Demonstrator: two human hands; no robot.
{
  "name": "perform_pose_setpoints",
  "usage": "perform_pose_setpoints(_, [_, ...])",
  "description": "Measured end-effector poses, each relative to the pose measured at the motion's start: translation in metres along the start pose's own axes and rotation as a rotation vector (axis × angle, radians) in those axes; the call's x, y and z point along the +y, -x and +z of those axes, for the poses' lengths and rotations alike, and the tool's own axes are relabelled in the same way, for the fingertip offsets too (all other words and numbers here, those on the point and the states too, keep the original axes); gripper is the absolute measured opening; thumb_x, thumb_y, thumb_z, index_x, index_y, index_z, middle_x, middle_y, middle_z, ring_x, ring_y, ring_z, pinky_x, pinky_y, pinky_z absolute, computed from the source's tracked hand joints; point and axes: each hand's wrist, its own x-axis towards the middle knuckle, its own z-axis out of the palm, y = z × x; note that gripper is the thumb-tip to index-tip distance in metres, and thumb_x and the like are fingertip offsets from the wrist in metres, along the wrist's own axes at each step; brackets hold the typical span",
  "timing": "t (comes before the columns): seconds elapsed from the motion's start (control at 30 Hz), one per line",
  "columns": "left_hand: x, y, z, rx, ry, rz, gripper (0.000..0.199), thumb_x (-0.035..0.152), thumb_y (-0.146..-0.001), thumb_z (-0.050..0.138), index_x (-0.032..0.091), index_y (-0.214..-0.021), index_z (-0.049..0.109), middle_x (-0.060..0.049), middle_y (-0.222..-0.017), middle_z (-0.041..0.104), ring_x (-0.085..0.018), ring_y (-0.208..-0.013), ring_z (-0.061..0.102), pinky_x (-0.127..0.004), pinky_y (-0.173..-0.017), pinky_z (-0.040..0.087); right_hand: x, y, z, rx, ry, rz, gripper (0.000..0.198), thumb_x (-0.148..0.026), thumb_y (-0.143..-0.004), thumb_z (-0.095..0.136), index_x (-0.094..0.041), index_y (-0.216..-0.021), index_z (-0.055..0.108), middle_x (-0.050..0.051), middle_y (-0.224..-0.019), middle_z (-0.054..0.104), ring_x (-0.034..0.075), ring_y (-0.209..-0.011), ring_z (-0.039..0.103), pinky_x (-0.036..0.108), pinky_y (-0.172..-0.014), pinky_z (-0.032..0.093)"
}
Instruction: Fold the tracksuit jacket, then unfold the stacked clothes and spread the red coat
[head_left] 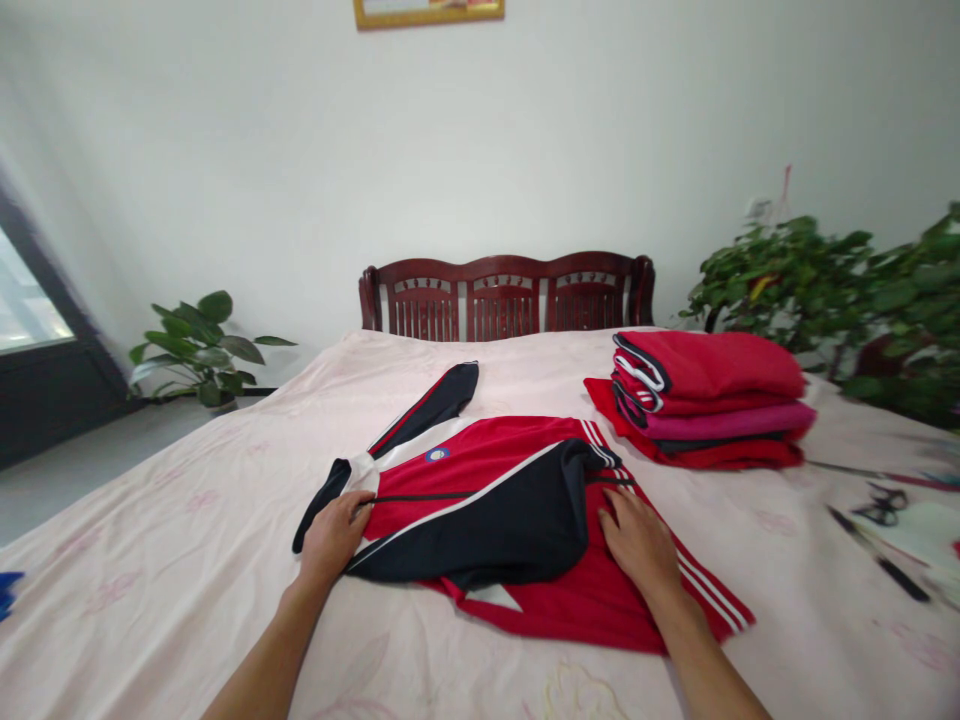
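A red, black and white track jacket (427,510) lies on its side on the bed, zip running left to right and collar toward the left. One black sleeve is folded across its front; the other stretches away toward the headboard. At the collar, my left hand (337,530) is closed with thumb and fingers around the cloth by the shoulder. My right hand (639,540) rests on the red cloth near the striped hem, its fingers outstretched and slightly apart. Under the folded sleeve, part of the jacket is hidden.
A stack of folded red and pink clothes (712,400) stands at the right. Near it on the pink bedsheet (187,560) lie black-handled scissors (881,503) and a knife-like tool (877,552). A wooden bench back (502,290) rises behind, with plants (199,345) on both sides.
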Motion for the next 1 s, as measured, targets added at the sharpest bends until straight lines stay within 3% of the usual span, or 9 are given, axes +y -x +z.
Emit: perform_pose_setpoints(1.0, [0.0019,0.0003,-0.0018,-0.021,0.005,-0.009,0.035,0.038,-0.093,0.045,0.028,-0.114,0.071,-0.002,-0.124,0.071,-0.023,-0.116,0.065,-0.034,-0.102,0.046,0.0044,-0.0022,0.0014,-0.025,-0.035,-0.002,0.048,-0.033,-0.097,0.039,-0.013,-0.137,0.056,0.018,-0.145,0.053,0.03,-0.131,0.052,0.045,-0.107,0.042])
